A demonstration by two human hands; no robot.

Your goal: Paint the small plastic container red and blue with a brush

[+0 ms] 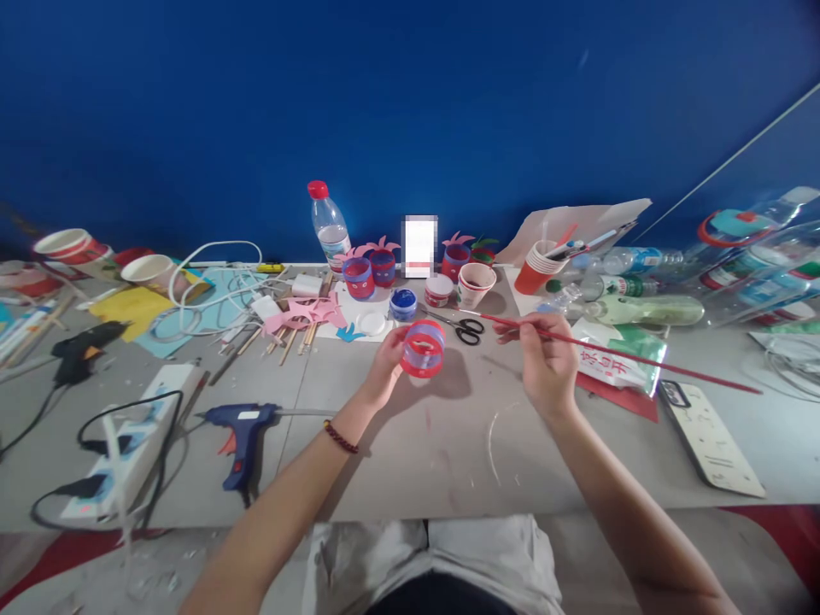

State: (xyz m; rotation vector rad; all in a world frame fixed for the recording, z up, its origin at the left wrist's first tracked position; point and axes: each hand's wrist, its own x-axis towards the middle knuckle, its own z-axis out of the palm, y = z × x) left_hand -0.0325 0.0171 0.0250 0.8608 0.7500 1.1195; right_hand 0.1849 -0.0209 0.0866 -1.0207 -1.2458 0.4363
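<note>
My left hand (386, 369) grips a short clear ring (424, 348), perhaps cut from a plastic bottle, painted in red and purple bands. In my right hand (544, 363) is a long red-handled paintbrush (659, 363), pinched between thumb and fingers. Its tip points left, towards a paper cup (476, 284) with dark contents, apart from the ring. Beyond the ring stand an open jar of blue paint (403, 303) and a red jar with a whitish top (439, 290). Black-handled scissors (471, 330) lie between my hands.
Painted cups with leaf-like tops (359, 278) stand near the blue wall, by a bottle (330, 226). At left are a glue gun (240, 436), power strip (137, 444) and cables. At right are a brush cup (536, 266), plastic bottles (647, 309) and a phone (712, 440).
</note>
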